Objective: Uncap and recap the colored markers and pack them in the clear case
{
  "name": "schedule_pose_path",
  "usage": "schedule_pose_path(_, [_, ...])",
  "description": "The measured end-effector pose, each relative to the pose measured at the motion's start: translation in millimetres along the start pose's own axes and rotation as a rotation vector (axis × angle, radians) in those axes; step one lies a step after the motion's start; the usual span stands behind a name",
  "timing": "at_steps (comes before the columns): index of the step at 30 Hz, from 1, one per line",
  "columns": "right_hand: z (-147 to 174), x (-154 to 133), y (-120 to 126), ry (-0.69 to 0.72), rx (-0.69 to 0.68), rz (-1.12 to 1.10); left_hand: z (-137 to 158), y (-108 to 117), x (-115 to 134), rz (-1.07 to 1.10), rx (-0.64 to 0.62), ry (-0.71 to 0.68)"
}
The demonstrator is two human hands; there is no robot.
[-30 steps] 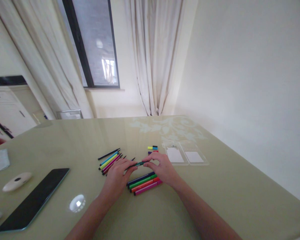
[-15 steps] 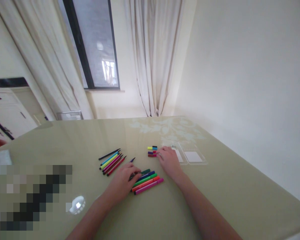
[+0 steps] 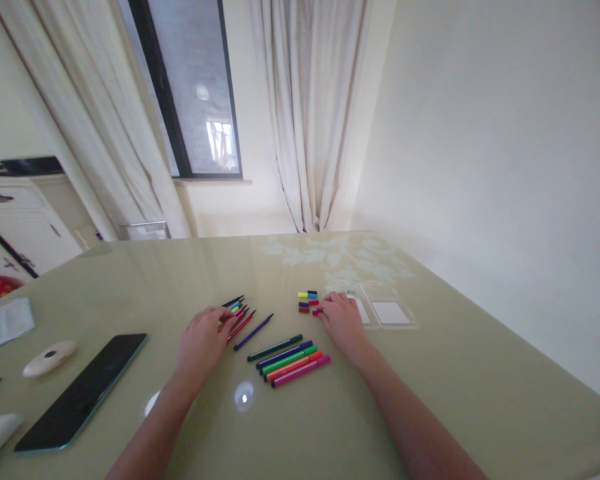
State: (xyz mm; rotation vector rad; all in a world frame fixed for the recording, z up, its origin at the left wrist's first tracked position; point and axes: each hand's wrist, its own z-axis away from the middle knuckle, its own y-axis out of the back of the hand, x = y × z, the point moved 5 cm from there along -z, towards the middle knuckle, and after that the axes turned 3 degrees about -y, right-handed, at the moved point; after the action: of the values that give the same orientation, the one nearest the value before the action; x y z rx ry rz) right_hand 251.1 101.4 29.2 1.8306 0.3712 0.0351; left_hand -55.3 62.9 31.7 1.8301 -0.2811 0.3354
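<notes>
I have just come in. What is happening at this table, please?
A person's left hand is at some uncapped pens, though its grip is unclear. The right hand is at a pink cap, beside other caps and an open case. Five more pens lie roughly side by side, nearer the person.

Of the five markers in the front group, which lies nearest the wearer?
The pink marker; the orange marker and the other three lie farther away.

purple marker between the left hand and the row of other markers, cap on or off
Off: the purple marker shows a narrow, bare dark tip at its far end, with no cap over it.
</notes>
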Motion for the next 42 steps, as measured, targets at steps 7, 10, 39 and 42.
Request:
schedule_pose_path(7, [0.4,-0.6,1.7,-0.007,-0.006,-0.017,-0.1,0.1,-6.4,-0.099,-0.019,0.038])
schedule_pose_path(10, [0.7,-1.2,1.0,-0.002,-0.011,-0.022,-0.2,-2.5,-8.7,-0.119,-0.043,0.053])
schedule_pose_path(39, [11.9,-45.8,29.9,0.227,0.114,-0.730,18.7,-16.2,65.9,0.487,-0.074,-0.286])
schedule_pose_path(42, [12.1,-44.9,30.5,0.201,0.102,-0.807,19.6,-16.4,65.4,0.499,-0.046,-0.282])
